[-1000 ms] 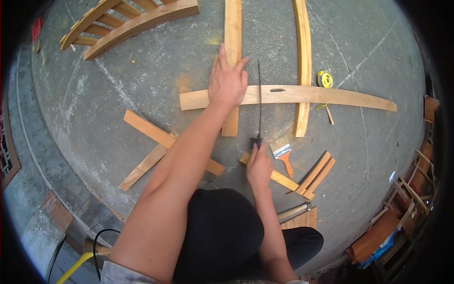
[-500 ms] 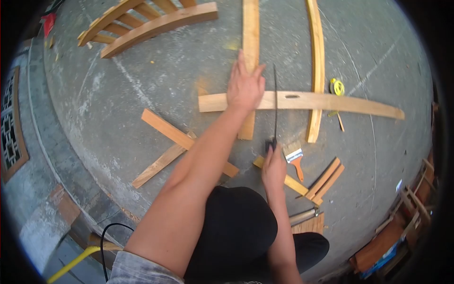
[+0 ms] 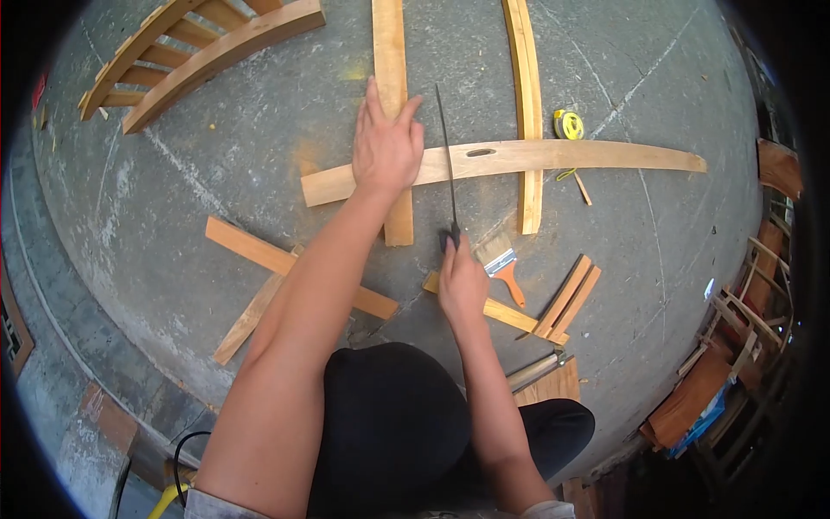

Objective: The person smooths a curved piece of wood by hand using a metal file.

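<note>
My left hand lies with fingers spread on a pale curved board, pressing it near its left end. Beneath that board, a straight plank and a curved wooden rail run crosswise on the concrete. In my right hand is the dark handle of a handsaw; its thin blade, seen edge-on, crosses the curved board between my left hand and the slot cut in it. A paintbrush with an orange handle lies just right of my right hand.
A yellow tape measure sits beyond the curved board. Wood strips lie crossed at left, and short sticks and a hammer-like tool at right. A slatted curved wooden frame rests at upper left; scrap wood lines the right edge.
The view has shifted, so the scene sits farther left. The handsaw has slid slightly forward across the curved board. My left hand stays pressed on the board.
</note>
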The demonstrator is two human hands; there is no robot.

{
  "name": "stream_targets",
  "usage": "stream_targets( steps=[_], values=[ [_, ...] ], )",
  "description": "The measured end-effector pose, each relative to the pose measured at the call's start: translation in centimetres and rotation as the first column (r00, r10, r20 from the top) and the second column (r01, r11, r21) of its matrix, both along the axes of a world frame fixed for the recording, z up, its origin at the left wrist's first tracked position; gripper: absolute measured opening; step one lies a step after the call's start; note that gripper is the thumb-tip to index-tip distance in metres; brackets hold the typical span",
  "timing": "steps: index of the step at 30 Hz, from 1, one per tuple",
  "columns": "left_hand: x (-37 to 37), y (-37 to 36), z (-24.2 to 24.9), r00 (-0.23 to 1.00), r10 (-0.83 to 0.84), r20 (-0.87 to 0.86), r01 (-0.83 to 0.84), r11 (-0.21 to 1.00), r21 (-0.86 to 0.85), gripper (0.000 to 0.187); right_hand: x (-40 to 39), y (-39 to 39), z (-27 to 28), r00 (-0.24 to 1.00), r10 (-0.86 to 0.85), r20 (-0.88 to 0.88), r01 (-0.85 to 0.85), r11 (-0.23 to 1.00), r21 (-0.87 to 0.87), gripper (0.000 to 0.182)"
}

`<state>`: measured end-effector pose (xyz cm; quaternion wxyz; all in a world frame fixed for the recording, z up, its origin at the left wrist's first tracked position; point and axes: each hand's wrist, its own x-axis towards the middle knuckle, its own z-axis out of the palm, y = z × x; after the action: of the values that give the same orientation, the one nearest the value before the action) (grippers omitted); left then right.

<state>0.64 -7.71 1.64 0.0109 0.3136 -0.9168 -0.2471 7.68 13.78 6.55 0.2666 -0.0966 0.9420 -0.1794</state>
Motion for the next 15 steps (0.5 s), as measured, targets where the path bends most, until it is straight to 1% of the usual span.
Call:
stream_targets(
  steps=[1,4,10,13,15],
  values=[
    [-0.2,0.0,0.0,1.000,0.003,-0.008,-0.003,1.000,0.002,0.045,-1.4,-1.4,0.1,1.000,0.004,-0.006,-0.004,1.000,-0.018,0.032],
    [0.1,0.2,-0.1,1.000,0.007,-0.004,-0.007,1.000,0.011,0.045,-2.6,-2.5,-0.9,0.998,-0.002,-0.065,-0.002,0.998,-0.055,0.032],
    [0.0,0.0,0.1,1.000,0.008,0.022,-0.008,1.000,0.013,0.047,2.3,1.5,0.7,0.999,-0.017,0.032,0.016,0.999,0.032,0.034],
    [0.0,0.2,0.1,1.000,0.012,0.019,-0.012,1.000,0.006,0.047,1.2,0.6,0.6,0.999,-0.026,0.030,0.026,1.000,0.018,0.036],
    [0.0,0.1,0.1,1.000,0.010,0.013,-0.010,1.000,0.000,0.047,-1.4,-1.3,0.3,0.999,-0.014,0.039,0.013,1.000,0.002,0.037]
  ],
)
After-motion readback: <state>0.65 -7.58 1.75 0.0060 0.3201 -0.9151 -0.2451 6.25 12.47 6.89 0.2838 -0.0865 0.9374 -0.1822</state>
